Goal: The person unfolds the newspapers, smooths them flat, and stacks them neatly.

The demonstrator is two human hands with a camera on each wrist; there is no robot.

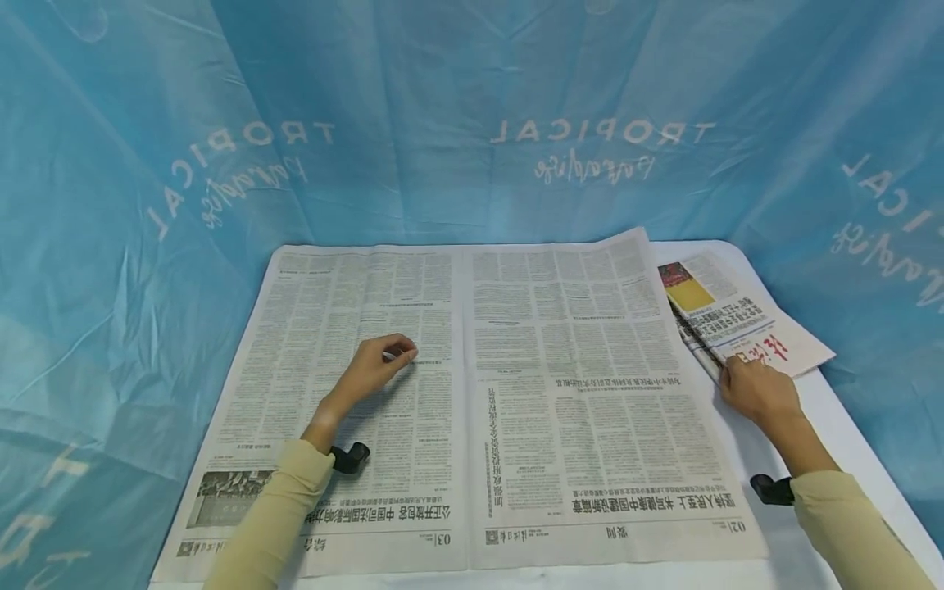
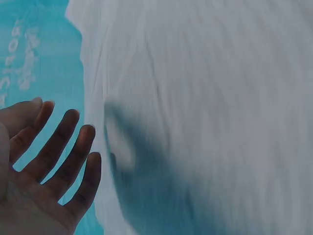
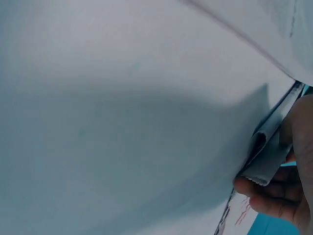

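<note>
A wide newspaper sheet (image 1: 590,442) lies spread over the white table, its far right corner lifted and curling. My left hand (image 1: 379,360) hovers over the left page, thumb near the fingertips in the head view. The left wrist view shows that hand (image 2: 58,171) with fingers loosely spread and nothing in them. On the right, my right hand (image 1: 760,389) grips the near edge of a folded newspaper (image 1: 737,311) with a red and yellow picture and red lettering. From the right wrist view, its folded edge (image 3: 269,152) sits between thumb and fingers.
Blue curtains (image 1: 413,106) printed with white lettering hang behind and on both sides of the table. A strip of the white tabletop (image 1: 826,401) shows along the right side. Each wrist carries a small black camera (image 1: 350,457).
</note>
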